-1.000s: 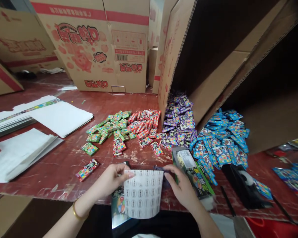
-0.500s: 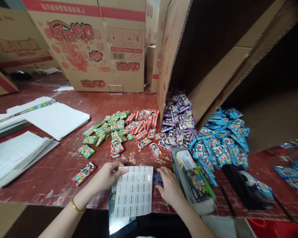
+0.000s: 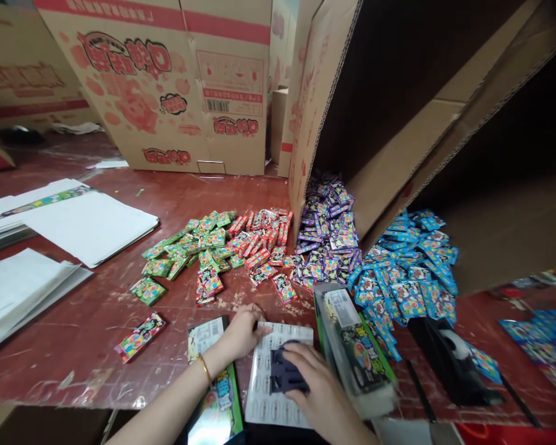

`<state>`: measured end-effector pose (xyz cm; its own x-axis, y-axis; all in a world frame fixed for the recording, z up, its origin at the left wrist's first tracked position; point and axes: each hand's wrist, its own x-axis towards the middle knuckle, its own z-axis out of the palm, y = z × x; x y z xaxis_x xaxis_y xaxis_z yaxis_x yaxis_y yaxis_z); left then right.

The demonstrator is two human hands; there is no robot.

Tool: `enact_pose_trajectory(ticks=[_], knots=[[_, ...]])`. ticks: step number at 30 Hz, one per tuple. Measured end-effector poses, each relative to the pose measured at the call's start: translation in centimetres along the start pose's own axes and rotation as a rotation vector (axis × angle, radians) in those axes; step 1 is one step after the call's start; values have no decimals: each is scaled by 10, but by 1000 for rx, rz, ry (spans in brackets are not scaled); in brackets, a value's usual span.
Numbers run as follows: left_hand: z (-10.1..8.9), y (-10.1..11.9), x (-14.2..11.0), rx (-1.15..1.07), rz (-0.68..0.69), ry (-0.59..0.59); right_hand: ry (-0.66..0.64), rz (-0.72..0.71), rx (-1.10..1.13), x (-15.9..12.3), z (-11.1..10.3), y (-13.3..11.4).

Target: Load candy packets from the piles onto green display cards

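Being seen at the tabletop (image 3: 83,355) edge in the head view, the printed white sheet (image 3: 278,412) is pinched at its upper corner by the left hand (image 3: 242,334), while the dark purple object (image 3: 282,374) over it is grasped by the curled right hand (image 3: 319,386).

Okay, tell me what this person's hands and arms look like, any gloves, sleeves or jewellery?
The left hand and right hand wear no gloves. A smooth, narrow, gold-coloured bangle circles the left wrist; none shows on the right. No sleeve is visible on either arm.
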<state>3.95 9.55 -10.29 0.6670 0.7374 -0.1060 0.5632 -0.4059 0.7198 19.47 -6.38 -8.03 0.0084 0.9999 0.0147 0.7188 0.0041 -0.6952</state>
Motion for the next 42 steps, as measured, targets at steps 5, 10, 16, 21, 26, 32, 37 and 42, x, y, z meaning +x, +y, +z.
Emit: enact_pose_trajectory(ticks=[5,10,16,21,26,32,37,42], knots=[[1,-10,1,148,50,3,9,-7,-58,21,32,13],[0,-12,-1,256,49,10,3,-41,-24,26,25,18],[1,-13,0,303,42,13,44,-48,-76,28,21,16],[3,-12,-1,316,38,37,-3,-18,-95,35,22,16],[3,-12,-2,322,37,40,-47,-76,-26,36,17,21],[3,-12,-2,339,46,35,63,16,-229,59,-22,41],[4,-11,-4,360,42,58,-56,36,-323,75,-30,47],[8,-12,-6,366,27,86,-19,-8,-273,70,-22,28]])
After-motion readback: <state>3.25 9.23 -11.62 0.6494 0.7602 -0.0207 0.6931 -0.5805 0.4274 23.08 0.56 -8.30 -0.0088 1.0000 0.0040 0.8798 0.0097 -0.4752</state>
